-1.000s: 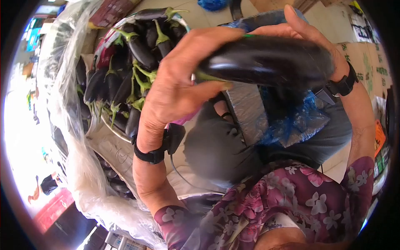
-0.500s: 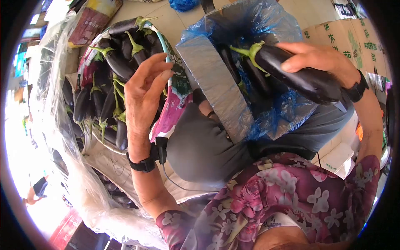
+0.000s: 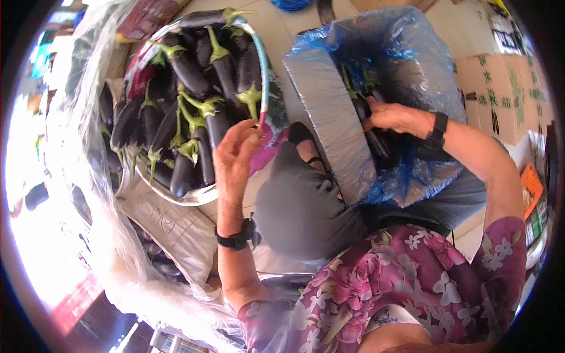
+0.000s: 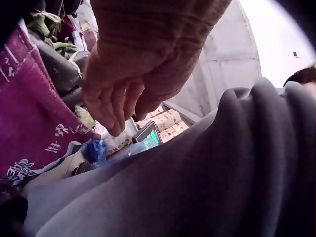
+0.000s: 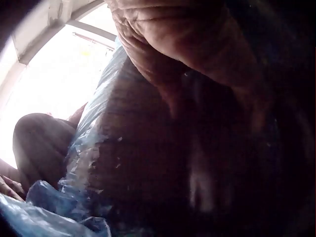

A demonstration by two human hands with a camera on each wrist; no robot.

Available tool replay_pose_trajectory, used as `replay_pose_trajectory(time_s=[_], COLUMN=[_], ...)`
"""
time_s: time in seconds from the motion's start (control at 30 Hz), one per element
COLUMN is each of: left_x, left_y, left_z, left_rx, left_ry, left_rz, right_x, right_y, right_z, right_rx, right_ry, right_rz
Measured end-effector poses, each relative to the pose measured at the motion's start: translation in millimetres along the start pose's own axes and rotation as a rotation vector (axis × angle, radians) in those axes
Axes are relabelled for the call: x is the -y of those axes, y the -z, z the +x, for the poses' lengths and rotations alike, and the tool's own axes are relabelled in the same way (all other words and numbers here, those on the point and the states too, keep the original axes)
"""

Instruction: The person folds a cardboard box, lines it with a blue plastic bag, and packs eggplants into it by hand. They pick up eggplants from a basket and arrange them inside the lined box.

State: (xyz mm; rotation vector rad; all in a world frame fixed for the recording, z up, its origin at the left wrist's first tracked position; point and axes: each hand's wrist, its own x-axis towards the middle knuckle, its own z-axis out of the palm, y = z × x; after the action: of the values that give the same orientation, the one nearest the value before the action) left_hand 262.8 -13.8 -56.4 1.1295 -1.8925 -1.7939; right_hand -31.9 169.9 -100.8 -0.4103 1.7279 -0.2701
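In the head view, my right hand [image 3: 400, 117] reaches down into a box [image 3: 329, 117] lined with blue plastic, its fingers and thumb around a dark eggplant [image 3: 379, 141]. The right wrist view shows the same hand [image 5: 197, 54] straddling a dark, shiny surface in deep shadow; its fingertips are hard to make out. My left hand [image 3: 234, 162] hangs at the near right rim of a round basket [image 3: 264, 65] heaped with eggplants [image 3: 188, 73]. Loosely bent and holding nothing, the fingers of this hand [image 4: 133, 64] point downward in the left wrist view.
Clear plastic sheeting [image 3: 97, 176] runs along the left side. My bent knee [image 3: 294, 206] stands between basket and box. A printed cardboard carton [image 3: 491, 88] is at the right. A lit screen [image 4: 150, 136] shows beyond the knee in the left wrist view.
Both hands were at one large eggplant up near the head; then the left hand let go and the right held it over the box. Now the right hand is down inside the box.
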Motion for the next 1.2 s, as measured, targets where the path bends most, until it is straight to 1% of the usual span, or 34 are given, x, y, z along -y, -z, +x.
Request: replay_pose_trajectory(time_s=[0.03, 0.07, 0.1, 0.13, 0.17, 0.2, 0.23, 0.3, 0.33, 0.43, 0.47, 0.5, 0.53, 0.57, 0.63, 0.67, 0.7, 0.77, 0.8, 0.83, 0.9, 0.93, 1.0, 1.03, 1.1, 1.13, 1.17, 1.2], left_x=[0.5, 3.3, 7.5, 12.3, 13.3, 13.6, 11.5, 13.1, 14.9, 15.7, 11.7, 9.6, 12.3, 11.5, 19.8, 18.5, 19.8, 30.1, 44.0, 59.4, 69.6, 75.9, 52.0, 41.7, 38.7, 37.2, 30.6, 21.6], left_y=[-0.8, -2.5, -3.8, -4.3, -3.2, -3.8, -5.7, -5.9, -5.2, -6.5, -7.3, -5.7, -2.8, 1.3, 5.5, 5.3, 4.0, -8.5, -13.0, -17.1, -16.5, -14.7, -12.4, -5.4, 11.2, 14.8, 18.8, 22.4], left_z=[-0.3, 0.4, 1.9, 4.1, 5.4, 5.2, 4.5, 4.9, 6.7, 11.4, 13.4, 15.4, 19.6, 25.4, 39.5, 46.4, 54.4, 72.3, 80.9, 88.6, 102.9, 103.9, 96.9, 96.0, 91.0, 84.7, 77.5, 67.6], left_rx=[0.006, 0.008, 0.017, 0.020, 0.021, 0.019, 0.025, 0.026, 0.036, 0.033, -0.007, -0.056, -0.116, -0.176, -0.257, -0.243, -0.184, -0.165, -0.171, -0.210, -0.255, -0.261, -0.202, -0.166, -0.078, -0.097, -0.093, -0.018], left_ry=[-0.003, 0.005, 0.012, -0.001, 0.003, -0.014, -0.029, 0.003, 0.016, -0.002, 0.009, 0.022, -0.057, -0.066, -0.088, -0.112, -0.096, -0.019, -0.020, -0.065, -0.126, -0.130, 0.199, 0.238, 0.279, 0.268, 0.260, 0.207], left_rz=[0.028, 0.002, -0.025, 0.012, 0.008, 0.037, 0.062, 0.022, 0.021, -0.008, 0.027, 0.062, 0.127, 0.217, 0.292, 0.383, 0.493, 0.682, 0.737, 0.752, 0.610, 0.611, -0.422, -0.644, -1.027, -1.102, -1.094, -1.194], right_x=[-4.9, 4.7, -0.4, -14.4, -15.9, -19.8, -23.3, -19.3, 2.9, -0.1, 3.0, -6.6, -19.7, -28.2, -34.8, -17.7, -19.4, -30.2, -40.5, -40.3, -34.6, -30.4, -20.3, -20.9, -19.5, -17.7, -9.8, -3.1], right_y=[-2.6, -0.5, -0.9, -1.8, -4.4, -0.2, 3.4, 2.6, -0.8, -7.0, -5.7, -8.6, -6.5, -4.3, -3.8, -10.2, -14.7, -21.3, -18.6, -19.6, -19.3, -17.4, -17.1, -14.8, -6.0, -3.7, -1.0, 1.0], right_z=[6.1, 0.3, 8.7, 20.7, 20.9, 20.7, 20.5, 17.2, 1.4, 5.1, 3.6, 11.5, 13.3, 13.9, 22.4, 16.2, 17.3, 31.5, 37.6, 36.5, 30.3, 28.0, 21.7, 22.1, 21.8, 20.5, 12.7, 4.4], right_rx=[-0.034, -0.005, 0.002, -0.067, -0.139, -0.125, -0.126, -0.077, -0.094, -0.114, -0.059, -0.152, -0.141, -0.128, -0.134, -0.156, -0.158, -0.233, -0.227, -0.229, -0.256, -0.259, -0.202, -0.203, -0.136, -0.142, -0.152, -0.158], right_ry=[0.029, 0.026, 0.035, 0.111, 0.179, 0.220, 0.195, 0.153, 0.044, 0.027, 0.034, 0.055, 0.146, 0.234, 0.255, 0.144, 0.154, 0.182, 0.251, 0.255, 0.284, 0.290, 0.172, 0.175, 0.214, 0.221, 0.219, 0.213], right_rz=[0.030, 0.028, 0.016, -0.051, -0.114, -0.131, -0.126, -0.173, -0.354, -0.359, -0.417, -0.422, -0.383, -0.343, -0.397, -0.503, -0.506, -0.468, -0.440, -0.439, -0.516, -0.518, -0.569, -0.567, -0.632, -0.629, -0.717, -0.804])
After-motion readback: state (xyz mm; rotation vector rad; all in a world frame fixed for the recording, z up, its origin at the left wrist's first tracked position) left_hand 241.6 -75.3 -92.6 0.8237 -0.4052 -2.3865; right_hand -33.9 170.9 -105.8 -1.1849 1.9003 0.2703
